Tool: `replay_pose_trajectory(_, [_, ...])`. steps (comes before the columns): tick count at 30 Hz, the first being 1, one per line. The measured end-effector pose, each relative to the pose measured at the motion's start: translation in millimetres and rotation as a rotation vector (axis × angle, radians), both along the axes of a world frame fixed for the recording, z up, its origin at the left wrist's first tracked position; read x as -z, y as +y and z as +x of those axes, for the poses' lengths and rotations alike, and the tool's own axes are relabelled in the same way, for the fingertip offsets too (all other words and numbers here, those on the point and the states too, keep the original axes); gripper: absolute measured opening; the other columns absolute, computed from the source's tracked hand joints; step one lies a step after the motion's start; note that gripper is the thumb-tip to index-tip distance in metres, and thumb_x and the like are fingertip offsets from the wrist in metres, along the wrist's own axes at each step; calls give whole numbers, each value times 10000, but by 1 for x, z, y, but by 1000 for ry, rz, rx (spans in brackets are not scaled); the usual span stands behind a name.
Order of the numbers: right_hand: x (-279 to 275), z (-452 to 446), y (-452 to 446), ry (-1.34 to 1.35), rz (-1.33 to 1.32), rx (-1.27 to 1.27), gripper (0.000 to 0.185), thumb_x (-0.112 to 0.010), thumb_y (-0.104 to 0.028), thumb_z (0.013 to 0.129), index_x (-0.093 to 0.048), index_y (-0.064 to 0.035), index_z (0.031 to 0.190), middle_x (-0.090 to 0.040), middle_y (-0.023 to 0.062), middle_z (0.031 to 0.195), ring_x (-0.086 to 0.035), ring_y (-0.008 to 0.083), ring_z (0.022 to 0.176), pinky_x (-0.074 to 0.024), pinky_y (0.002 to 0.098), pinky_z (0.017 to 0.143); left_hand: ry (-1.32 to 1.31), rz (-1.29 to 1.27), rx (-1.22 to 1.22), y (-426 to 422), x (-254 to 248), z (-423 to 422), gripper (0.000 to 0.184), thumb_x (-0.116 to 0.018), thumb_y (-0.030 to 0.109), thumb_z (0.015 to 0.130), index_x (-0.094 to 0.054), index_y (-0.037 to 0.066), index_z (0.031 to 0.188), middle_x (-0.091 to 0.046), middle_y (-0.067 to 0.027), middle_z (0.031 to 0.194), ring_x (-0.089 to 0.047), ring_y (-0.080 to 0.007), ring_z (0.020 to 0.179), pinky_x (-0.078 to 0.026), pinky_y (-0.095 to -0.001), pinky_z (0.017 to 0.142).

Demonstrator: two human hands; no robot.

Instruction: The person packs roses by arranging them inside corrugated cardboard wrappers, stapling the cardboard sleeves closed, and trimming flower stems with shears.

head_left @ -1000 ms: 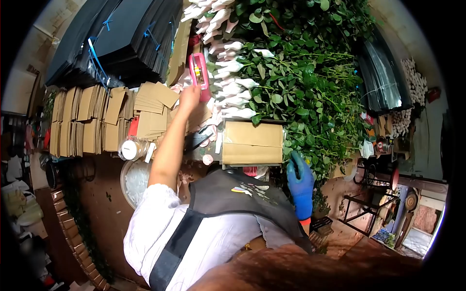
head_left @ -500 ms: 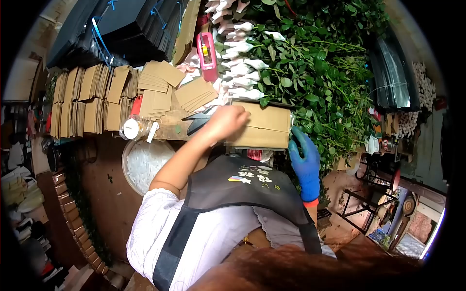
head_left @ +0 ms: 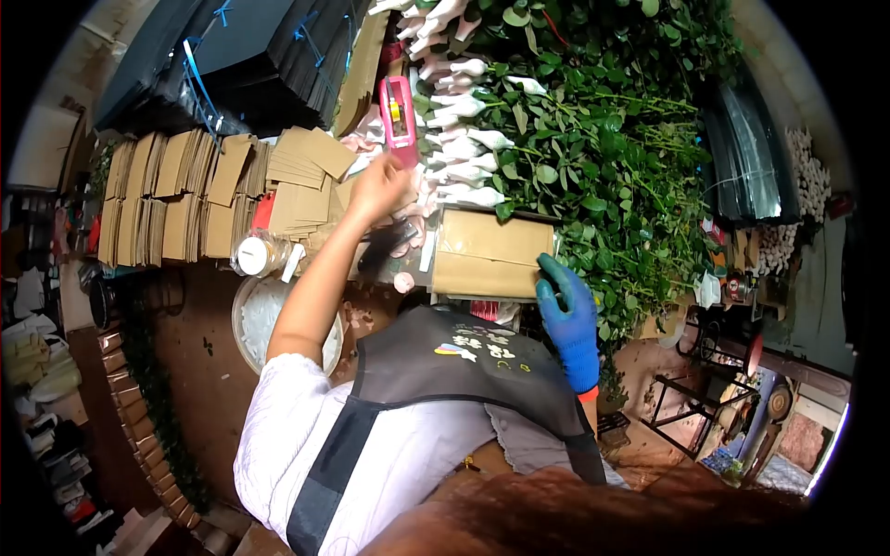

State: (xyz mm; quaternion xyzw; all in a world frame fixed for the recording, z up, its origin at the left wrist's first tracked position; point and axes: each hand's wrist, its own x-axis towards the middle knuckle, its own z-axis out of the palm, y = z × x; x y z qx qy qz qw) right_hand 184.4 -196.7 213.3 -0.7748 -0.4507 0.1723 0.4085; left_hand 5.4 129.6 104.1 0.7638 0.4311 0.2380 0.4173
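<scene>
A flat brown cardboard sheet (head_left: pixel 491 246) lies before me, with a crease across it and clear film at its right edge. My right hand (head_left: pixel 570 324), in a blue and green glove, rests against the right end of that cardboard with its fingers stretched and apart. My bare left hand (head_left: pixel 382 188) is at the lower end of a pink tape dispenser (head_left: pixel 397 107). Its fingers are curled together, and what they pinch, if anything, is hidden. A dark, blurred shape like scissors (head_left: pixel 382 248) is just below the left hand.
White-netted flower heads (head_left: pixel 459 148) line leafy green stems (head_left: pixel 603 139) behind the cardboard. Brown card pieces (head_left: pixel 185 204) stand stacked at left, with a clear jar (head_left: pixel 258 255) beside them. A white tub (head_left: pixel 246 310) sits lower. Black sheet stacks (head_left: pixel 260 65) are at back left.
My left hand has left the cardboard and moved up and left to the tape dispenser. My right hand has shifted slightly left, fingers now over the cardboard's edge. The dark scissors-like shape has shifted and blurred.
</scene>
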Motion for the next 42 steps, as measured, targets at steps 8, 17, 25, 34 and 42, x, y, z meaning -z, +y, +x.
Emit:
replay_pose_trajectory(8, [-13, -43, 75, 171, -37, -354, 336, -663, -167, 925, -658, -73, 1247, -688, 145, 1179, -681, 269, 1049, -526, 362, 920, -166, -285, -173, 97, 94, 48, 391, -633, 375, 961, -723, -5, 965, -676, -67, 770, -579, -180, 666, -464, -359, 659])
replay_pose_trajectory(17, [53, -61, 170, 1117, -309, -236, 390, -608, -380, 985, -655, -58, 1199, -691, 30, 1087, -653, 136, 913, -545, 300, 803, -377, -927, -94, -110, -60, -44, 262, -509, 266, 1017, -637, 37, 1027, -490, 26, 697, -434, -60, 557, -349, -222, 458])
replay_pose_trajectory(25, [38, -64, 154, 455, -497, -393, 344, -611, -348, 938, -695, -19, 886, -705, 117, 754, -686, 189, 633, -549, 340, 671, -224, -942, -103, 12, 32, -24, 494, -620, 444, 968, -638, -8, 1166, -685, -62, 846, -572, -96, 611, -436, -236, 505])
replay_pose_trajectory(34, [53, -56, 156, 349, -382, -520, 325, -585, -348, 945, -695, -44, 911, -704, 94, 772, -689, 182, 659, -543, 327, 680, -24, -770, 133, 73, 109, 25, 210, -633, 173, 965, -699, -25, 948, -746, -109, 853, -582, -150, 592, -444, -275, 557])
replay_pose_trajectory(42, [5, 25, -24, 1055, -28, -493, 352, -643, -313, 985, -729, 25, 1027, -737, 129, 1012, -716, 217, 930, -572, 319, 816, -165, 661, 276, -92, -72, 73, 135, -750, 223, 824, -800, 206, 948, -658, -87, 1135, -556, -313, 1125, -412, -450, 949])
